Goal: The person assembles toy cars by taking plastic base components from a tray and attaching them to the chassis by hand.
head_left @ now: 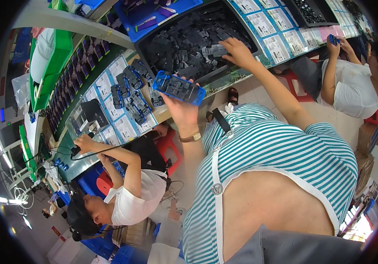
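A blue-rimmed plastic shell [178, 88] with a black insert is clamped in the left hand [183, 108], above the near edge of the counter [238, 78]. Along that edge sits a black bin [247, 33] of dark plastic parts [182, 39], where the right hand's [241, 53] fingertips meet a grey part [214, 51]; whether they grip it, I cannot tell. Left of the bin stand blue-and-black assemblies [129, 90].
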The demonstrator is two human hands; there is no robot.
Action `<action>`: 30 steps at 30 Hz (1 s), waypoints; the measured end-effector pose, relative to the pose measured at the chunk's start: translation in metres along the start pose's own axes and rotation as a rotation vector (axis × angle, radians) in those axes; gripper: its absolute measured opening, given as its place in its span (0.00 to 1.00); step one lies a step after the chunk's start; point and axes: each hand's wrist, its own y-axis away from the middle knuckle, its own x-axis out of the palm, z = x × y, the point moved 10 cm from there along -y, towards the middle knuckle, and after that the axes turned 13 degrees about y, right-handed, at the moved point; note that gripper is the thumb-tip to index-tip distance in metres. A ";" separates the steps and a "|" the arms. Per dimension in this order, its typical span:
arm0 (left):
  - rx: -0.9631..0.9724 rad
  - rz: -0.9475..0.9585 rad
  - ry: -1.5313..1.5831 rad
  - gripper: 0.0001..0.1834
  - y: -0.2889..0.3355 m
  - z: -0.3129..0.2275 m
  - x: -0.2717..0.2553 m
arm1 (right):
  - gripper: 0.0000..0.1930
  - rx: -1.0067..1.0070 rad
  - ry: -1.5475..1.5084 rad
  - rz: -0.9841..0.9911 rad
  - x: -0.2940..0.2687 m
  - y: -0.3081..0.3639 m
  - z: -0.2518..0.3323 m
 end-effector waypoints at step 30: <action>-0.054 0.011 0.030 0.31 0.011 0.009 0.026 | 0.28 -0.540 0.394 0.052 -0.001 -0.043 0.003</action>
